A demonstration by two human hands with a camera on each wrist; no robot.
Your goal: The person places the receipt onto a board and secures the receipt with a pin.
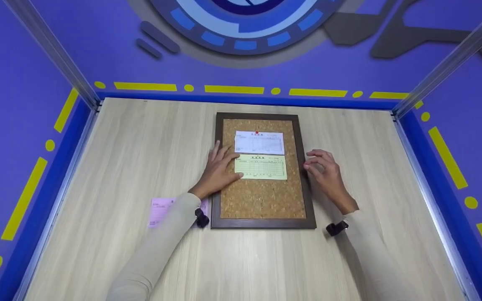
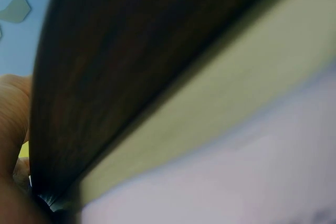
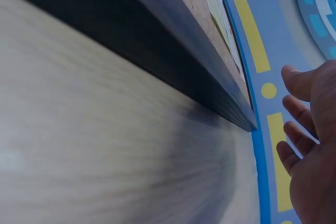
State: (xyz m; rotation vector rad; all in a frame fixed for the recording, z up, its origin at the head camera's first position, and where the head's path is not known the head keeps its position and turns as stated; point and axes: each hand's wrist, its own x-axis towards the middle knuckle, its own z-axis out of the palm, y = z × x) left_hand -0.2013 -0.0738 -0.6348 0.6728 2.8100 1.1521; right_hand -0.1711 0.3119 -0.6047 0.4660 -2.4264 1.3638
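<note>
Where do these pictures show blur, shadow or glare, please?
Left wrist: pink printed slip blurred and washed out, corkboard's brown frame nearly black; right wrist: soft shadow on the wood-grain tabletop beside that frame; head: glare along the right-hand metal strip.

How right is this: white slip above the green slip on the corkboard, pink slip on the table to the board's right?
Wrong side: the pink slip lies on the table left of the corkboard, per the head view. The white slip is indeed above the green slip.
</note>
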